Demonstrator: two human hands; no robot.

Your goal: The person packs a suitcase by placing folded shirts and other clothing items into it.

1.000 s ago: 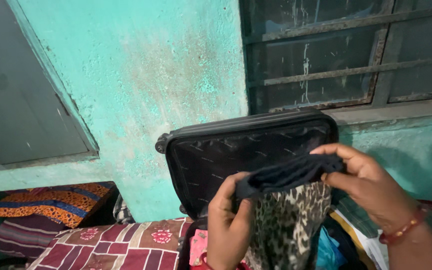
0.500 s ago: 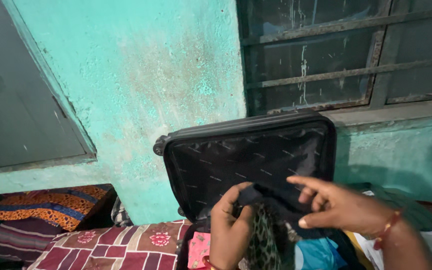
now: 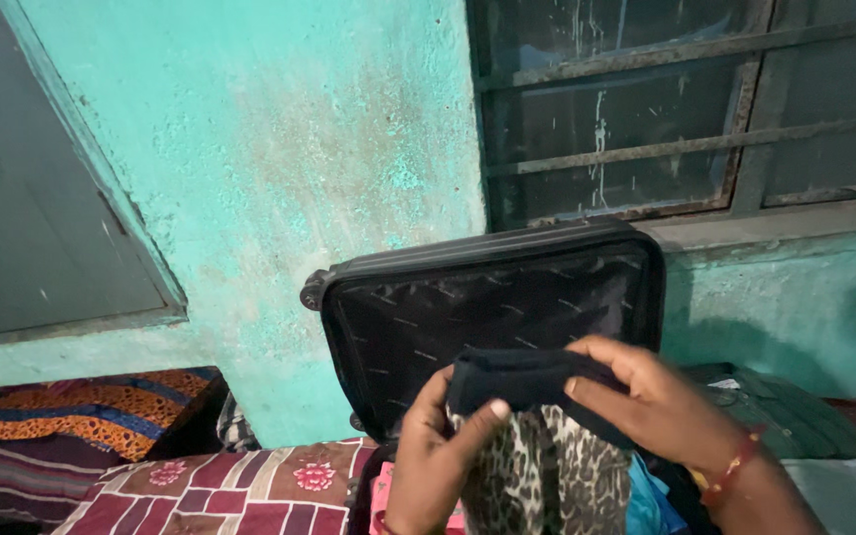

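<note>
A leopard-print garment (image 3: pixel 557 466) with a dark band (image 3: pixel 517 374) along its top hangs between my two hands. My left hand (image 3: pixel 433 456) pinches the band's left end with thumb and fingers. At the band's right end my right hand (image 3: pixel 656 401), with a red bead bracelet on the wrist, grips it. Behind the garment stands the raised lid of an open black suitcase (image 3: pixel 418 317), leaning against the turquoise wall. The suitcase's lower half is mostly hidden by my hands and the garment.
A patchwork quilt (image 3: pixel 239 490) in maroon and cream covers the bed at bottom left, with an orange patterned cushion (image 3: pixel 91 411) beyond it. Green folded cloth (image 3: pixel 795 411) lies at right. A barred window (image 3: pixel 685 109) sits above the suitcase. Pink and blue items show under the garment.
My right hand let go of the band half a second ago, then took hold of it again nearer the left hand. The band is now folded shorter and held lower.
</note>
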